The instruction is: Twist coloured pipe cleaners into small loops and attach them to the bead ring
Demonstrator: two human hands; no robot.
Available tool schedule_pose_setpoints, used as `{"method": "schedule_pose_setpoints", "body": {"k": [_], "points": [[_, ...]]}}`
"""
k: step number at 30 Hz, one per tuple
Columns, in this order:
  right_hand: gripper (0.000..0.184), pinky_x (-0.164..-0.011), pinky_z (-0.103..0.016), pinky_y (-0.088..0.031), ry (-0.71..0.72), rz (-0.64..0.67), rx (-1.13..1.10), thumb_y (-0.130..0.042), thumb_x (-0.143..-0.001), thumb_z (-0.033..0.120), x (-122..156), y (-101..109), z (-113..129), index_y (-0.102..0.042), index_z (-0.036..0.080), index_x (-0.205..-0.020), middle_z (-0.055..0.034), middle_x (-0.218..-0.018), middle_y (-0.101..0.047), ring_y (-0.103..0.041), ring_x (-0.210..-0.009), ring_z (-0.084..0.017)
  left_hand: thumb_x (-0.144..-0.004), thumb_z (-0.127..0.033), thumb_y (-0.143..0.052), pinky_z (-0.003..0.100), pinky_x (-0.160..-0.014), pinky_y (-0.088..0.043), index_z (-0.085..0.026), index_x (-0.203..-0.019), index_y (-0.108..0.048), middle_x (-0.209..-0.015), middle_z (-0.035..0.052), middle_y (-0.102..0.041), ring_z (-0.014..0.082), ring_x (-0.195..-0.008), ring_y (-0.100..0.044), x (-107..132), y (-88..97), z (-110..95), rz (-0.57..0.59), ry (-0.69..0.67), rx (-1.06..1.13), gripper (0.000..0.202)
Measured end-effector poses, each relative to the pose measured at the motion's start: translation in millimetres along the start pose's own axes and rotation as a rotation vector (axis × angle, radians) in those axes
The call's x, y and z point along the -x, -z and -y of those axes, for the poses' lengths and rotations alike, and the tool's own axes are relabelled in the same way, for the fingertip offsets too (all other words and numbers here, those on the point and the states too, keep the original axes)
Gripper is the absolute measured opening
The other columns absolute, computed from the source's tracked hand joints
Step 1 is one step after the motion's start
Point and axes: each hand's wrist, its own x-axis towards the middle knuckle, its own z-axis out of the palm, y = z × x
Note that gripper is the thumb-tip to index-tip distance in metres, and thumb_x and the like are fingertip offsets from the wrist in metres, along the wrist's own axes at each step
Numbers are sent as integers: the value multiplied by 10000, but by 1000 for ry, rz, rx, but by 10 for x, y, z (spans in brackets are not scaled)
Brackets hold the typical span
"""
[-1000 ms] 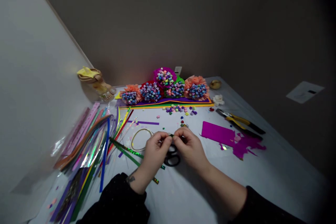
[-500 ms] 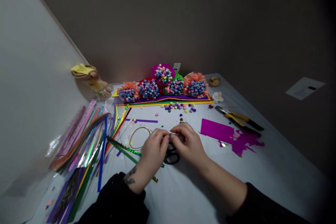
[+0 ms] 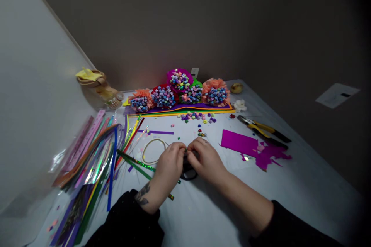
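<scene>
At the middle of the white-covered table (image 3: 232,208), the head view shows the left hand (image 3: 171,160) and right hand (image 3: 204,158) curled close together, their fingertips (image 3: 182,146) meeting in a tight pinch over something small and mostly hidden, perhaps a thin paper strip, just above black-handled scissors (image 3: 189,174). Such a scrap would likely be light, soft and easily creased, best held at its edge by the fingertips. Glittery green strips (image 3: 136,161) lie just left of the hands, and a magenta paper sheet (image 3: 239,142) lies to their right.
</scene>
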Motion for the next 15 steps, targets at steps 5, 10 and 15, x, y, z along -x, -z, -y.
{"method": "schedule_pose_setpoints", "body": {"k": [5,10,15], "points": [[119,-650,-289,-403,-40,-27,-105,-478,-767,116,-2,20,4,-505,206,-694,-19,-719,-540,-524,-739,-181,-901,-168,-401,283,-748,-480,-191,-909,-563,-844,39,-641,169,-818,-601,-9,9,13,-27,-20,64,163],[126,-669,-293,-407,-16,-33,-125,-471,-770,109,-10,34,-11,-525,203,-706,-20,-725,-544,-530,-758,-182,-897,-151,-403,290,-761,-486,-188,-929,-576,-851,43,-641,170,-827,-601,-5,7,23,-37,-42,59,180],[115,-671,-281,-413,-30,-22,-168,-498,-755,105,-11,33,-22,-541,202,-709,-12,-729,-551,-542,-749,-172,-894,-128,-413,295,-783,-497,-182,-943,-588,-872,51,-646,174,-856,-607,12,6,36,-36,-88,33,190]]}}
